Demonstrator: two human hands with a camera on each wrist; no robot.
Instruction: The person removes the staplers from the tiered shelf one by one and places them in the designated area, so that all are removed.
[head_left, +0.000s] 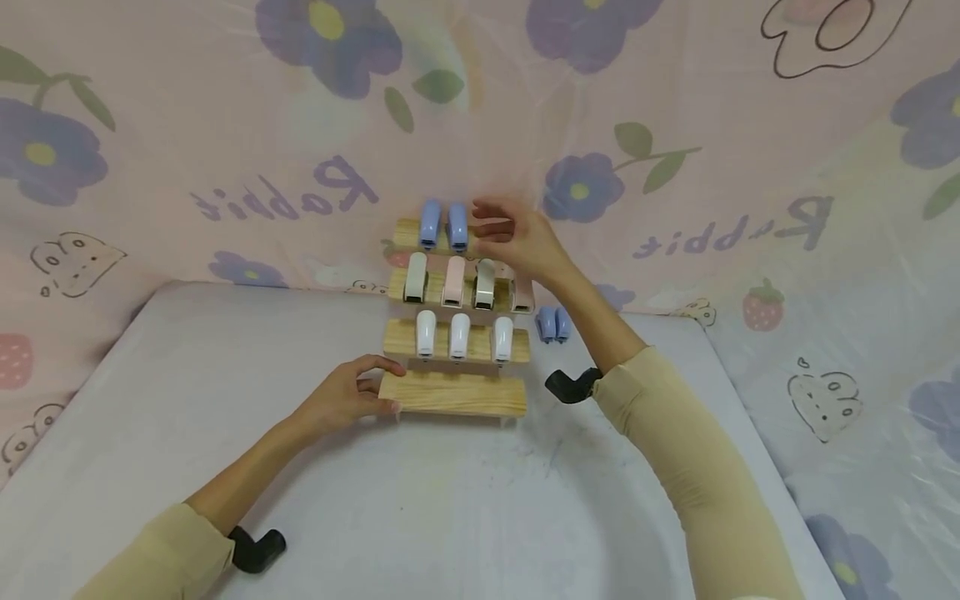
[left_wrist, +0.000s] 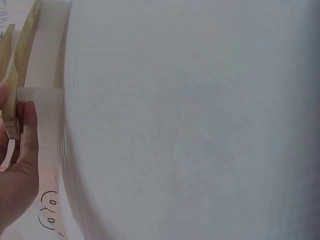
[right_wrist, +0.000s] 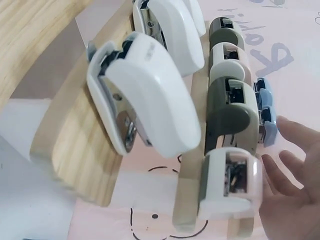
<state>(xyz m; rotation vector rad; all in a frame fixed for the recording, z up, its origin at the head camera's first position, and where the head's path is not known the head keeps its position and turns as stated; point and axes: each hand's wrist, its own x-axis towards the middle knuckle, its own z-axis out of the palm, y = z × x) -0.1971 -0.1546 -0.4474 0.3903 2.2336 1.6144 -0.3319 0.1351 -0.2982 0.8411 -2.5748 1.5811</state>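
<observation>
- The left hand [head_left: 341, 400] pinches the near shelf [head_left: 457, 395] at the left end.
- The right hand [head_left: 521, 240], fingers parted, holds nothing beside the far blue staplers [head_left: 457, 225].

White table [head_left: 450, 500] with a four-tier wooden rack [head_left: 453, 394] of staplers [head_left: 460, 336], two blue staplers [head_left: 547, 323] just beside it

The white staplers [right_wrist: 165, 105] look like smooth, glossy plastic with metal innards; the rack boards [head_left: 453, 396] are grained wood; the sleeves [head_left: 686, 450], matt cloth.

Head view looks down; 2 nearer wrist views share the rack [head_left: 452, 394].
</observation>
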